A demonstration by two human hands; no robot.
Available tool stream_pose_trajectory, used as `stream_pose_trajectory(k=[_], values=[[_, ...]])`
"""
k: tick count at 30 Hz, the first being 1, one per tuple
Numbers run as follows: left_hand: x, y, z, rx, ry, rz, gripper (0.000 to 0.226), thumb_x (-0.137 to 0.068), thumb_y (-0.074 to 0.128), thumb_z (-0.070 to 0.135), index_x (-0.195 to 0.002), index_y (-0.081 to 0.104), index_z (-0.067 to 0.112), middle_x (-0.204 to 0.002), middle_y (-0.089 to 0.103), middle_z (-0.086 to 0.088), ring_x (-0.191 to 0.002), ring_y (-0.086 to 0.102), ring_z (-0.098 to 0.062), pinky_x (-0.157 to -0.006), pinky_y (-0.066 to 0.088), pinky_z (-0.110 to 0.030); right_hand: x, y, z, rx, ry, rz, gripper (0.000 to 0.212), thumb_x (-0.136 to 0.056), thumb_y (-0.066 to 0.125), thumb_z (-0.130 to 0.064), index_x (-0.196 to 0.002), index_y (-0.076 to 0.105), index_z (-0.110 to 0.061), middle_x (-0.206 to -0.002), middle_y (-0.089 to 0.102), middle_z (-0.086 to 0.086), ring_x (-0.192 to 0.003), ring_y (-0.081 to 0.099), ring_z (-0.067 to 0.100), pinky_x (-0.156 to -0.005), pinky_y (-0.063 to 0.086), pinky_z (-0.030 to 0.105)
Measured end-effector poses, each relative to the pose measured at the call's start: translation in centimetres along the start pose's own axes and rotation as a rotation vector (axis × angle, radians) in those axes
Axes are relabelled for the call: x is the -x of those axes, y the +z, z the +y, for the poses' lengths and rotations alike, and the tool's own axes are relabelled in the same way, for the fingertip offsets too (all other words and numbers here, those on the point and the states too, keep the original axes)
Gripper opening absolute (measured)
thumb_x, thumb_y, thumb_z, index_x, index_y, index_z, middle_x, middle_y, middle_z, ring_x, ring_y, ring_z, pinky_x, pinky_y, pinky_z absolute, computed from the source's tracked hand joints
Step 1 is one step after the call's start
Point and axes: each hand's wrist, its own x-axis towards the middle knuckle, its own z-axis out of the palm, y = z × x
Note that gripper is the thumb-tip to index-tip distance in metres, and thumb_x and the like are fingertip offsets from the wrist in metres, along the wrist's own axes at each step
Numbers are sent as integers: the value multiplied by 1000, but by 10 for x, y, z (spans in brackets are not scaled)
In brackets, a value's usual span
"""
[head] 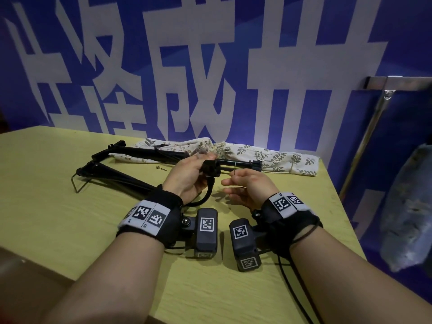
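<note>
A black folded metal frame (121, 176) with rods and joints lies across the yellow table (58, 206). My left hand (187, 178) grips a black cylindrical joint piece (211, 168) at the end of a black rod (236, 163), lifted a little above the table. Just to its right, my right hand (247, 187) pinches a thin metal pin (234, 168) that stands upright close to the rod. A black cord (205, 197) loops down from the joint under my left hand. Both wrists wear black bands with printed markers.
A leaf-patterned cloth (268, 157) lies bunched along the table's back edge, under the frame's far end. A small loose metal pin (160, 168) sits on the table left of my hands. A blue wall with large white characters stands behind, and a metal rail (374, 118) at the right.
</note>
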Motion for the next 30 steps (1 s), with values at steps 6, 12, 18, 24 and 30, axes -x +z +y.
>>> stream_pose_trajectory(k=[6, 12, 18, 24, 30], values=[[0, 1, 0, -6, 2, -8, 12, -97, 55, 10, -99, 67, 12, -62, 66, 4, -52, 60, -5, -48, 43, -17, 8, 1, -1, -16, -136, -106, 14, -96, 46, -2, -95, 59, -6, -75, 70, 6, -62, 63, 17, -62, 50, 24], [1, 1, 0, -30, 17, -37, 11, -97, 55, 12, -98, 66, 13, -59, 66, 6, -49, 60, -4, -50, 42, -18, 12, 4, -4, -40, -169, -159, 15, -96, 45, 1, -88, 55, -7, -66, 69, 3, -53, 62, 14, -56, 51, 22], [-1, 0, -3, -58, 22, -58, 11, -97, 54, 11, -99, 65, 13, -58, 65, 8, -50, 59, -3, -49, 42, -17, 12, 3, -4, 4, -194, -155, 13, -96, 45, 0, -92, 56, -6, -66, 67, 3, -52, 60, 14, -54, 50, 22], [-5, -2, -5, -101, 24, -65, 11, -95, 58, 12, -98, 68, 14, -65, 68, 7, -60, 61, -8, -58, 41, -22, 11, 3, -3, 46, -189, -145, 13, -96, 46, -2, -89, 57, -7, -64, 67, 1, -49, 59, 12, -51, 48, 20], [-8, -3, -6, -105, 34, -66, 11, -95, 58, 12, -98, 69, 14, -67, 69, 6, -66, 62, -12, -59, 43, -22, 11, 3, -3, 21, -182, -151, 14, -96, 45, -1, -91, 56, -6, -66, 67, 3, -49, 58, 12, -49, 49, 19]])
